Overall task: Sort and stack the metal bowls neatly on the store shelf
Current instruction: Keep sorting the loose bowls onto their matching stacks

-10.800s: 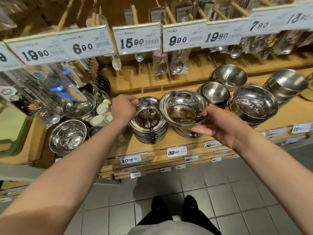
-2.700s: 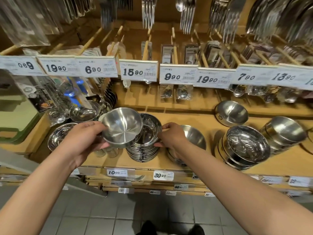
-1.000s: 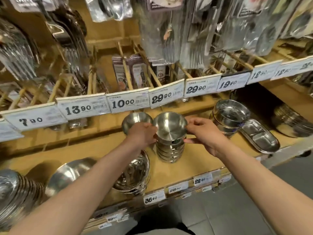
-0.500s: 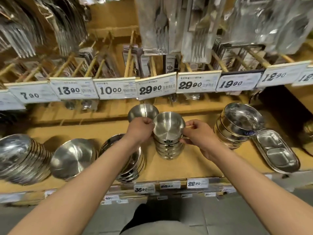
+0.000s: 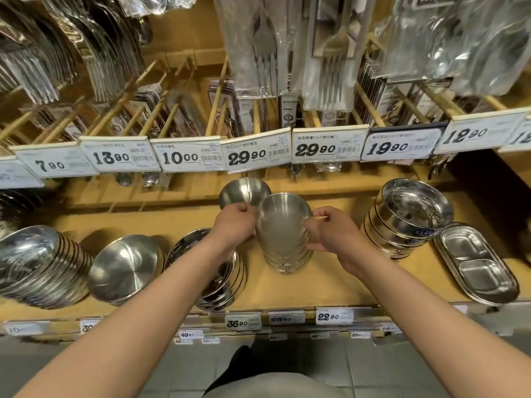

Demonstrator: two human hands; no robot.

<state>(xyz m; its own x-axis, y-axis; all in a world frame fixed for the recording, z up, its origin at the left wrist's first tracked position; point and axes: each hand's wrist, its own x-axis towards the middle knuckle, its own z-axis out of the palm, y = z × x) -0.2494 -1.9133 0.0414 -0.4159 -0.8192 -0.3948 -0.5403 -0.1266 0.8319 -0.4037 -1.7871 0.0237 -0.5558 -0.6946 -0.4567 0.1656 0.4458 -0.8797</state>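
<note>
Head view, looking down: both hands meet at a stack of small steel bowls (image 5: 283, 239) standing on the wooden shelf (image 5: 339, 282). The left hand (image 5: 235, 225) curls its fingers against the stack's left side near the rim of the top bowl, and the right hand (image 5: 327, 228) curls around the opposite side, thumb low on the stack's wall and forefinger stretched toward the rim. So the stack sits squarely between the two grips, clasped from both sides, its base resting on the shelf board.

Its bowls are deep, round and narrow, with a brushed, dull satin inside and nested rims showing as thin bands below the fingers. Just behind the left hand stands a single bowl (image 5: 244, 192) of similar shape and finish, tilted toward the camera. Below the left wrist lies a shiny stack of wider, shallow bowls (image 5: 227, 282), partly hidden by the forearm. Further left of the grip lean a brushed broad bowl (image 5: 125, 267) and a long tilted row of mirror-bright bowls (image 5: 37, 265). Right of the right hand stands a stack of straight-walled polished bowls (image 5: 408, 216), and beyond it a flat oval two-compartment tray (image 5: 477, 265). White price tags (image 5: 255, 153) hang in a row above the grip.
</note>
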